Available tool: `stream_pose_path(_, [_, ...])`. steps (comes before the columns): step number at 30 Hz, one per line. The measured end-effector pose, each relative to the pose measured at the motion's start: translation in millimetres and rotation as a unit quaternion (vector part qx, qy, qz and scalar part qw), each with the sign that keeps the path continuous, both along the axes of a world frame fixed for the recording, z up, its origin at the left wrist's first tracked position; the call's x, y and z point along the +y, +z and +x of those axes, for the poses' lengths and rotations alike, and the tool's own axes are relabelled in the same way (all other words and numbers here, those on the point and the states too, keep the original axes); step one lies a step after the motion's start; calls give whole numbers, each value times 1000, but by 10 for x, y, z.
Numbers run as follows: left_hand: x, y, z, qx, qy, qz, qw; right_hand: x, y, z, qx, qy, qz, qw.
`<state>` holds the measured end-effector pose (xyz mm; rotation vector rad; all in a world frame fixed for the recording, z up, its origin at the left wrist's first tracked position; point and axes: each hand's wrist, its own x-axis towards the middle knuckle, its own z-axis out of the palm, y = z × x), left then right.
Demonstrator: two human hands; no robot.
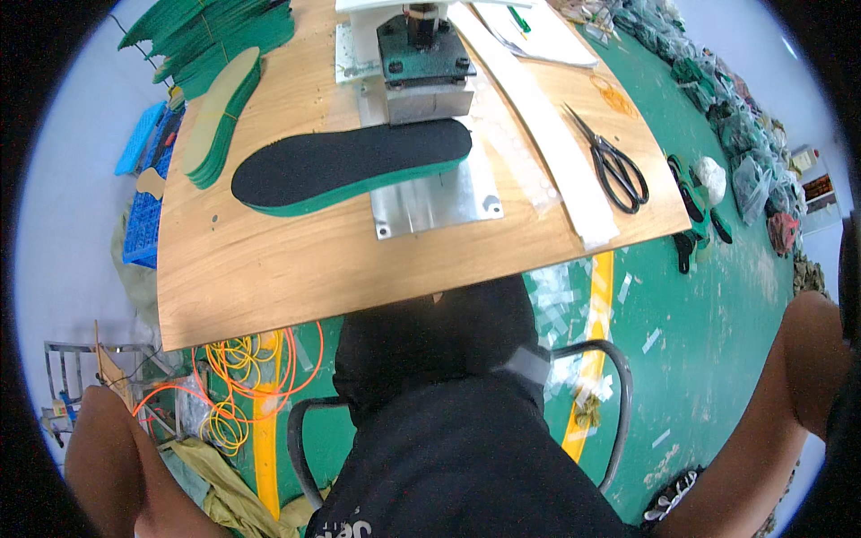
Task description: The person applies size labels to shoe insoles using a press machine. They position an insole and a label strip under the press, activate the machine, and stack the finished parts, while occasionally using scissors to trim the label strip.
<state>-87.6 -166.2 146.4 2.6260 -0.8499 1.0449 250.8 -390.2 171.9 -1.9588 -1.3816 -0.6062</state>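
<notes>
Neither of my hands shows in the head view. A bare limb (108, 466) comes in at the lower left and another (789, 386) at the lower right; both run out of frame, and I cannot tell what they touch. A dark garment (448, 430) fills the lower middle. On the wooden table (269, 278) ahead, a black-topped insole with a green edge (350, 166) lies across a metal plate (439, 206). Its right end sits under the head of a small press (423, 63).
Black scissors (614, 166) lie at the table's right, beside a long white strip (547, 125). Green insoles (220, 117) are stacked at the left. Blue crates (148, 197) stand beyond the left edge. Orange and yellow loops (242, 377) lie on the green floor. Filled bags (744, 134) line the right.
</notes>
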Motion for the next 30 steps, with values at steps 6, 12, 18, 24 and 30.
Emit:
stream_pose_path(6, [-46,-20,74,-2,12,19,1000,146,-411,47,33,17,-4,999])
stream_pose_path(12, [-36,-16,67,-4,28,2,1000,382,-569,82,60,41,-18,997])
stream_pose_path(18, [-57,13,99,-1,24,-9,1000,444,-712,139,76,41,-27,996])
stream_pose_path(24, [-27,4,169,4,34,-2,999,576,-798,204,81,47,-19,995])
stream_pose_path(30, [19,6,166,2,43,-7,999,581,-807,178,87,50,-14,995])
